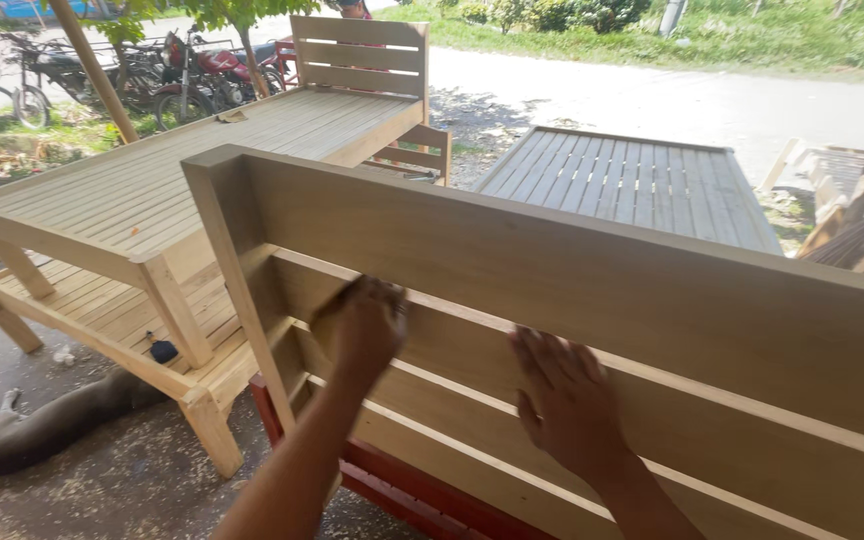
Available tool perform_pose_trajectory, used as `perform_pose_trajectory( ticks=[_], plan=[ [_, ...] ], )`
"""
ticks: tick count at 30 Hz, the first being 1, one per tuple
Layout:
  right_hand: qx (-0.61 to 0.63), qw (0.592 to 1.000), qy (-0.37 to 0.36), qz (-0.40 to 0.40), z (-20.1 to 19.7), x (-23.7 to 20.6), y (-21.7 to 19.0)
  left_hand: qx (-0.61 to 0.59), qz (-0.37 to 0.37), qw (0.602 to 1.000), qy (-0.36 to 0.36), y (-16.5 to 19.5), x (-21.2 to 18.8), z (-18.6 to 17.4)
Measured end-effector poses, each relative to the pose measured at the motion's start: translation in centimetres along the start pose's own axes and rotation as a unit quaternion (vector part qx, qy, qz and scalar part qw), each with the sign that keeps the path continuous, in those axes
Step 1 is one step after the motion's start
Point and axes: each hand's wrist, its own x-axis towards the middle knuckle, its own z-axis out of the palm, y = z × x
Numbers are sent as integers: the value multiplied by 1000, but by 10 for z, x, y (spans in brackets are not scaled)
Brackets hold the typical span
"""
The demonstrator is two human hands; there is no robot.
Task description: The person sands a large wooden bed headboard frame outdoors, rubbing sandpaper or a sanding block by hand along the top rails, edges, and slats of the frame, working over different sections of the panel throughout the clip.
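Note:
A pale wooden headboard (pixel 592 270) with horizontal slats stands upright in front of me. My left hand (pixel 360 332) presses a small brown sheet (pixel 337 297), which looks like sandpaper, against the second slat near the left post (pixel 237 260). The hand is blurred. My right hand (pixel 564 400) lies flat with fingers spread on a slat to the right, holding nothing. A red wooden piece (pixel 402 490) shows under the headboard's lower edge.
A slatted wooden bed frame (pixel 152 190) stands to the left, another (pixel 632 180) behind the headboard. A grey dog (pixel 47 430) lies on the dusty ground at lower left. Motorcycles (pixel 192 70) are parked at the back left by a road (pixel 652 100).

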Motion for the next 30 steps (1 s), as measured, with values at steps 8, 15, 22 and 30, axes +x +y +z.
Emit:
perform_pose_trajectory(
  ticks=[8, 15, 22, 30],
  plan=[
    [-89, 989, 108, 50, -15, -52, 43, -159, 75, 983, -47, 176, -49, 58],
    [-87, 989, 111, 47, -19, -48, 39, -8, 9, 998, 56, -30, 3, -4],
    [-94, 986, 119, 65, -17, -47, 35, 19, -17, 994, 104, -30, 3, -21],
    [-112, 984, 124, 65, -17, -45, 34, 10, -172, 973, -151, -36, 6, -34]
  ],
)
